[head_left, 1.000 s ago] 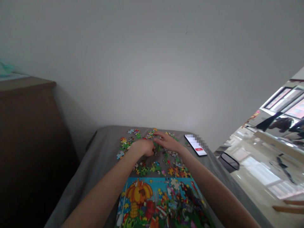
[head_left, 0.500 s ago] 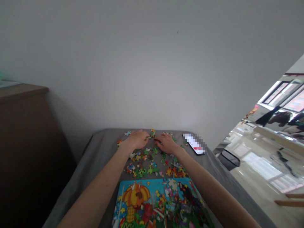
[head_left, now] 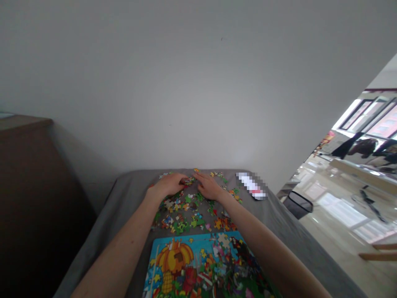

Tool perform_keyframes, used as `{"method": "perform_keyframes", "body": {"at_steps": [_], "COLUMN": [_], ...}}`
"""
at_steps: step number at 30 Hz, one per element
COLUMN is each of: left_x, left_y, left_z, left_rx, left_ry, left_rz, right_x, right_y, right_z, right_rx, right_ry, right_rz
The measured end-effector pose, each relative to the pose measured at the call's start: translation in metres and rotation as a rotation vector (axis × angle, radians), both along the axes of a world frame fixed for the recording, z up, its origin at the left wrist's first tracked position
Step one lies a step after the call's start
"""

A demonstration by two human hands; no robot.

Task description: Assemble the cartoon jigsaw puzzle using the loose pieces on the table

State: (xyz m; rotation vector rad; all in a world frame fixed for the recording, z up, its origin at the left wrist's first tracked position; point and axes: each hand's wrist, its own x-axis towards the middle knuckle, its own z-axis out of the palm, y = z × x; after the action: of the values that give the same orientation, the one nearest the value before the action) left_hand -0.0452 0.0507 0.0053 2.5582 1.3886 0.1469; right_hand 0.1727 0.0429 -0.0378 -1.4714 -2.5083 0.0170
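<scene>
Loose jigsaw pieces lie in a spread on grey cloth, mostly green, orange and multicoloured. At the far end of the spread, my left hand is curled, thumb and fingers around a few small pieces that stick out toward the right. Facing it, my right hand has its index finger stretched out and its thumb apart, the fingertips beside those same pieces. Closer to me is a partly filled puzzle board with a blue edge and a pumpkin picture, its right side partly covered by my right forearm.
A phone lies at the right of the grey cloth. Behind the cloth stands a plain wall. A brown cabinet is on the left. Across the floor at right are a black-rimmed object and wooden legs.
My left hand has drawn back to the left and curled more. My right hand has shifted slightly left, its index finger now extended. Orange and green pieces show beside my right wrist.
</scene>
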Motion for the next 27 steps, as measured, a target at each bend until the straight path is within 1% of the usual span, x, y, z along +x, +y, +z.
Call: {"method": "perform_keyframes", "body": {"at_steps": [3,5,11,15,21,24,27], "left_x": [-0.001,-0.001,0.003,0.008,0.017,0.018,0.02], "left_y": [0.002,0.004,0.005,0.002,-0.003,-0.006,-0.008], "left_z": [-0.002,-0.004,-0.008,-0.01,-0.012,-0.012,-0.01], "left_rx": [-0.008,-0.003,0.025,0.013,0.012,0.002,-0.003], "left_ry": [-0.036,-0.055,-0.068,-0.029,0.065,0.119,0.145], "left_rz": [-0.016,-0.023,-0.023,-0.043,-0.044,-0.045,-0.057], "right_x": [-0.006,-0.005,0.013,0.022,0.02,0.02,0.024], "right_y": [0.004,0.004,0.001,-0.008,-0.023,-0.024,-0.018], "right_z": [-0.006,-0.007,0.002,0.008,0.01,0.012,0.015], "right_rx": [-0.026,-0.029,0.002,-0.008,-0.02,-0.021,-0.029], "right_ry": [-0.012,-0.013,-0.002,-0.014,0.003,0.02,0.037], "right_rz": [0.043,0.068,0.116,0.146,0.149,0.149,0.151]}}
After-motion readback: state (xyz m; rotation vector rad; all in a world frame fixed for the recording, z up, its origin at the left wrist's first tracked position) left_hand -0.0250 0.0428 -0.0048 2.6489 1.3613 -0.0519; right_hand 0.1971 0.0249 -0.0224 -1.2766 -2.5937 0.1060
